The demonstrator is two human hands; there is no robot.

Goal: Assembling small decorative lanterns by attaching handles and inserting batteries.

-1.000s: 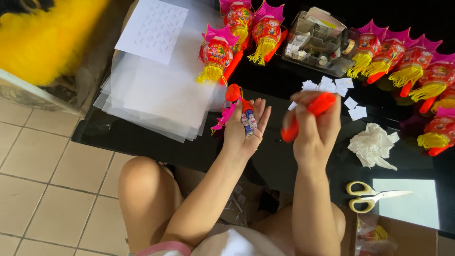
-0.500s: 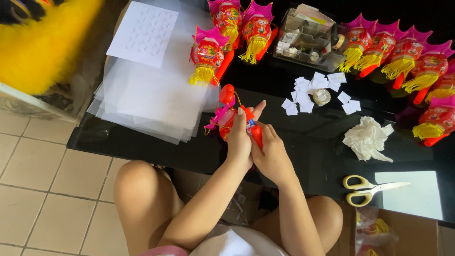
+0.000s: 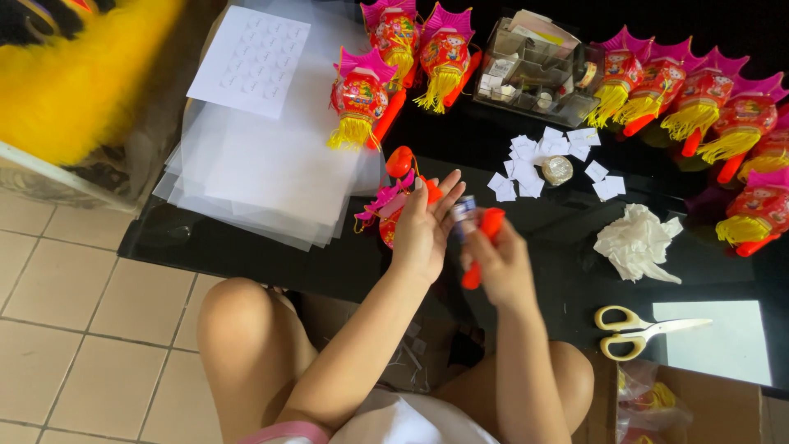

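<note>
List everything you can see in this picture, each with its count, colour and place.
lanterns: about nine, red and pink with yellow tassels, along the table's back; one more in the left hand
handle: one, red, in the right hand
sheets: a stack, translucent white, table left
paper squares: many, white, table centre
tissue: one, white, crumpled, table right
scissors: one, yellow-handled, table front right
box: one, clear, table back
table: one, black
left hand
right hand

Beige tiled floor (image 3: 74, 329), black glossy table (image 3: 246, 247)
</note>
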